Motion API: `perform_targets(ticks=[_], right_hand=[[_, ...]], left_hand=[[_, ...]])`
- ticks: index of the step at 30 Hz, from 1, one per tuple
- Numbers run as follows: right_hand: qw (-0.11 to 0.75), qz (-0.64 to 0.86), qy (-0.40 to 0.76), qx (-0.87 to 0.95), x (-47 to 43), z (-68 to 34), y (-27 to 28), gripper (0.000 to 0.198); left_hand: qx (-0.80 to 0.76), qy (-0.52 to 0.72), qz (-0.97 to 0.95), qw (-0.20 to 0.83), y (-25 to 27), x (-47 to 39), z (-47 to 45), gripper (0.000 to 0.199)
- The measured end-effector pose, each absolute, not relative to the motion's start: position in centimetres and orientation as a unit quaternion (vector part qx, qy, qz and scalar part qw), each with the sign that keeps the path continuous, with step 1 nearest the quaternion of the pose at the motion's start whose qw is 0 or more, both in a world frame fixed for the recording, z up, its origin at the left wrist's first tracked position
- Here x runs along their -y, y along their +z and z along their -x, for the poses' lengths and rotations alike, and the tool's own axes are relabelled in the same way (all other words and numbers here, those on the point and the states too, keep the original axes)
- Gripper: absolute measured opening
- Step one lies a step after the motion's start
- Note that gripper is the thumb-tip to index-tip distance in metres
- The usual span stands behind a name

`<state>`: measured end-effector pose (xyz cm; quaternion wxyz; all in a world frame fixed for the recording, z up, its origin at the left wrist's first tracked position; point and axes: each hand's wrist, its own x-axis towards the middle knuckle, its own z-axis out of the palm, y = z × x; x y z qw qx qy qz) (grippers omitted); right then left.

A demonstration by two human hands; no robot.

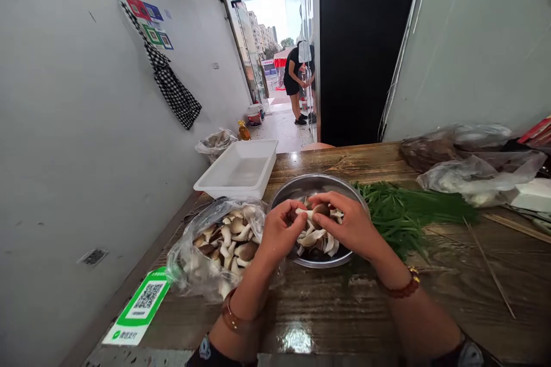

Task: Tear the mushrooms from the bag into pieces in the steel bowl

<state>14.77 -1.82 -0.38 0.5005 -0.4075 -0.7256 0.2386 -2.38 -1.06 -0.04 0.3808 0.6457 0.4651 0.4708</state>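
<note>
The left hand [278, 229] and right hand [352, 228] pinch one mushroom [321, 210] above the metal bowl [318, 264] — a plastic bag [183, 264] near its left rim, greens [400, 212] near its right — and I see the table [331, 318] stretch broadly to its near edge.

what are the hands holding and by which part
One mushroom, over the metal bowl: the left hand pinches its pale stem, the right hand its brown cap.

Wooden table [336, 321], metal bowl [310, 184], bag [183, 266], greens [400, 209]
</note>
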Motion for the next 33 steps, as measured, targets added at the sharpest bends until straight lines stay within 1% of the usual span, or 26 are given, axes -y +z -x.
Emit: perform_targets(ticks=[2, 3, 6, 9, 17, 22, 27, 33], right_hand=[[0.472, 0.426, 0.228, 0.737, 1.8, -14.4, -0.5, 0.015], [0.472, 0.439, 0.228, 0.730, 1.9, -14.3, -0.6, 0.013], [0.496, 0.468, 0.239, 0.691, 2.1, -13.8, -0.8, 0.010], [0.508, 0.469, 0.247, 0.679, 2.4, -13.5, -0.9, 0.008], [0.494, 0.455, 0.209, 0.711, 2.7, -13.3, -1.0, 0.007], [0.510, 0.450, 0.274, 0.680, 2.9, -13.2, -0.8, 0.009], [0.502, 0.468, 0.250, 0.683, 2.8, -13.2, -0.9, 0.006], [0.490, 0.448, 0.253, 0.703, 2.7, -13.7, -0.6, 0.008]], left_hand=[[-0.460, 0.476, -0.645, 0.381, -0.3, 1.1, 2.4, 0.013], [-0.454, 0.484, -0.639, 0.388, -0.4, 1.1, 2.4, 0.015], [-0.432, 0.503, -0.615, 0.427, -0.5, 1.1, 2.3, 0.022], [-0.426, 0.494, -0.618, 0.440, -0.6, 1.2, 2.2, 0.017], [-0.449, 0.500, -0.645, 0.366, 0.0, 1.8, 2.1, 0.004], [-0.450, 0.490, -0.647, 0.372, -0.2, 1.8, 1.9, 0.007], [-0.450, 0.475, -0.677, 0.338, -0.6, 1.8, 1.8, 0.007], [-0.435, 0.449, -0.715, 0.314, -0.4, 1.9, 2.0, 0.005]])
